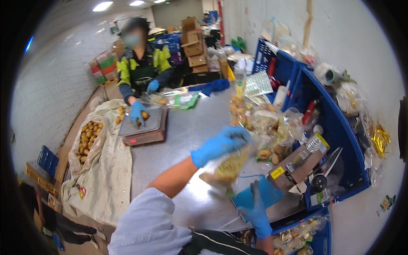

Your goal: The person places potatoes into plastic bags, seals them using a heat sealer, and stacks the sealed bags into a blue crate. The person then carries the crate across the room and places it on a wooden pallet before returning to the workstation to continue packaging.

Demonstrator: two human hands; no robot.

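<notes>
My left hand (223,143), in a blue glove, grips the upper end of a clear plastic bag (228,167). The bag hangs tilted above the metal table (183,122); it has yellowish print, and motion blur hides its contents. Lower right, my right hand (257,213) is gloved too, with dark marks on the fingers. Its thumb and fingers are apart, and nothing shows between them. It is over or against a flat blue board (269,194); whether they touch, I cannot tell. Beyond my left hand, bagged potatoes (277,127) are heaped on the table.
Across the table a masked co-worker (143,63) handles potatoes on a weighing scale (149,118). An open sack of potatoes (89,137) stands at left. Beside the blue crates (338,127) at right is a bag-sealing device (299,162). A lower blue crate (325,232) holds filled bags.
</notes>
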